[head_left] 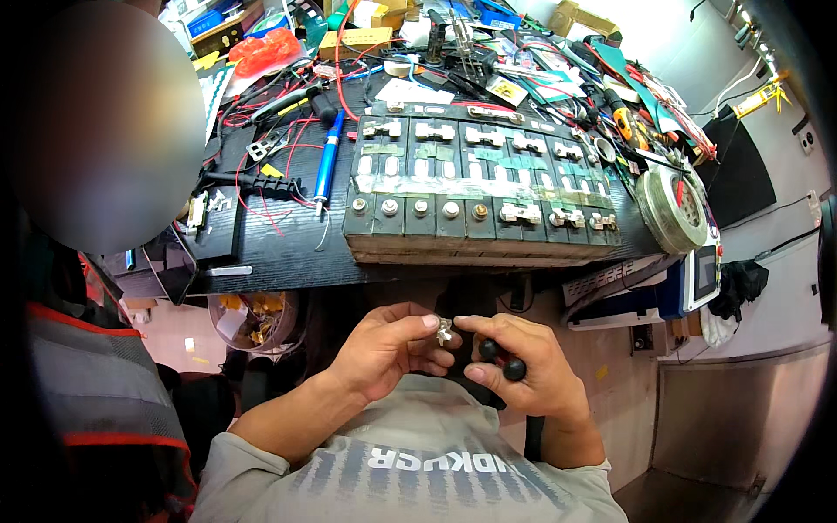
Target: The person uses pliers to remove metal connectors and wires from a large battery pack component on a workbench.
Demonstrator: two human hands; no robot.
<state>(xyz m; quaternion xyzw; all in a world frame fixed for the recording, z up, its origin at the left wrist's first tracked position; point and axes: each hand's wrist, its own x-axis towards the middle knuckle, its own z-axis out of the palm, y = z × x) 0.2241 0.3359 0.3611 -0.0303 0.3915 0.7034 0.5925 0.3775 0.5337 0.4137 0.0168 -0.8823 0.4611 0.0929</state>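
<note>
In front of my body, below the table edge, my left hand [381, 347] pinches a small silvery metal connector piece [444, 335] between thumb and fingers. My right hand [530, 356] is closed round a black-handled tool with rounded ends [514, 370]; its working end is hidden by the fingers. The right forefinger reaches toward the connector; I cannot tell whether it touches. Just beyond the hands stands a block of black battery cells [410, 228] on the table. Silvery connectors like the held one bridge some of its terminals, while several front-left terminals show bare bolts.
The black table [288, 272] carries a blue pen-shaped tool [330, 161], loose red wires, a yellow-black screwdriver [624, 120] and a spool [670, 209]. Below its left edge stands a bin [253, 321]. A person in a grey, red-edged garment [118, 392] is close on my left.
</note>
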